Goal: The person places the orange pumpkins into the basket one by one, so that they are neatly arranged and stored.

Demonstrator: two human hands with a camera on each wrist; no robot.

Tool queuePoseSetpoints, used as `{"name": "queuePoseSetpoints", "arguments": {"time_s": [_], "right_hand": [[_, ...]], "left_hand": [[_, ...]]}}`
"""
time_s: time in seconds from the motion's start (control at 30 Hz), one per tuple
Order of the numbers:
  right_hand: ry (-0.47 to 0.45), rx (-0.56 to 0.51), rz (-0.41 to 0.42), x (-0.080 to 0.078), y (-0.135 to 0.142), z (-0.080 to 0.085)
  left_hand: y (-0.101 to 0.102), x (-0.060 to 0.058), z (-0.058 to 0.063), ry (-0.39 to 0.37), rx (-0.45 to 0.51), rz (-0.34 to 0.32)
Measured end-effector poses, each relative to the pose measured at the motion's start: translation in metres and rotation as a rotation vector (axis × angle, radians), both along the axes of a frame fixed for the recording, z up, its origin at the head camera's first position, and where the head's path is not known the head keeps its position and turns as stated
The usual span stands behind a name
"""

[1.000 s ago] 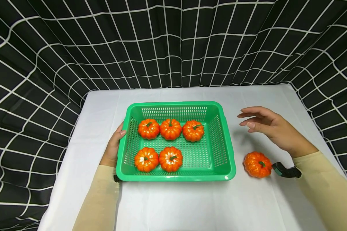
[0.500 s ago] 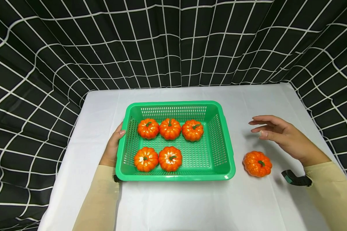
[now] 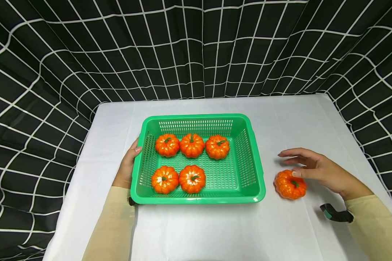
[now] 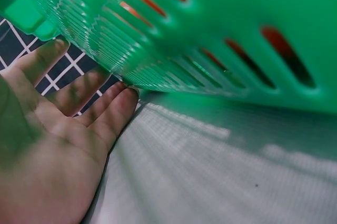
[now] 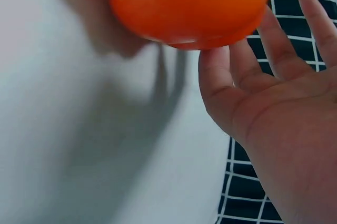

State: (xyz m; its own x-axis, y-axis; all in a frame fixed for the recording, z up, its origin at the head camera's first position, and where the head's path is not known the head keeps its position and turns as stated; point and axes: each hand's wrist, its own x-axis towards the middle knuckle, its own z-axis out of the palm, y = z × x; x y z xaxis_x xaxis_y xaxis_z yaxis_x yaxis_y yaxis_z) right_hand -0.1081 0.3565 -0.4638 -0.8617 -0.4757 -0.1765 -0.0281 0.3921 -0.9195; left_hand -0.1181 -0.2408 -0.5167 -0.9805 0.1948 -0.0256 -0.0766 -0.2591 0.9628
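A green plastic basket (image 3: 196, 200) sits mid-table with several small orange pumpkins (image 3: 192, 146) in it: three along the back, two in front. My left hand (image 3: 127, 163) holds its left side, thumb at the rim, fingers (image 4: 113, 111) reaching to the slotted outer wall. To the right of the basket, a single pumpkin (image 3: 290, 185) with a green stem rests on the cloth. My right hand (image 3: 317, 172) hovers just behind and over it, fingers loosely bent and spread, thumb overlapping its top. In the right wrist view, this pumpkin (image 5: 189, 11) fills the space before the palm.
A white cloth (image 3: 215, 232) covers the table. Black curtains (image 3: 196, 50) with white grid lines surround it at the back and both sides. The basket's front right has bare floor (image 3: 220, 177). Black wrist straps (image 3: 336, 214) stick out near the sleeves.
My right hand has moved right, away from the basket, and then down and toward me to the loose pumpkin. My left hand, the basket and its pumpkins have stayed in place.
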Motion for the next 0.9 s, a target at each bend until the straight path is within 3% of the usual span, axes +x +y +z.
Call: {"name": "queuePoseSetpoints", "arguments": {"time_s": [0.47, 0.73, 0.9], "right_hand": [[-0.017, -0.020, 0.064, 0.017, 0.005, -0.025], [-0.056, -0.042, 0.085, 0.022, 0.009, -0.031], [-0.034, -0.028, 0.086, 0.025, 0.008, -0.032]], "left_hand": [[0.000, 0.003, -0.001, -0.013, 0.011, 0.005], [-0.001, 0.000, -0.002, 0.007, 0.010, -0.008], [-0.002, -0.003, -0.004, 0.014, -0.001, 0.001]]}}
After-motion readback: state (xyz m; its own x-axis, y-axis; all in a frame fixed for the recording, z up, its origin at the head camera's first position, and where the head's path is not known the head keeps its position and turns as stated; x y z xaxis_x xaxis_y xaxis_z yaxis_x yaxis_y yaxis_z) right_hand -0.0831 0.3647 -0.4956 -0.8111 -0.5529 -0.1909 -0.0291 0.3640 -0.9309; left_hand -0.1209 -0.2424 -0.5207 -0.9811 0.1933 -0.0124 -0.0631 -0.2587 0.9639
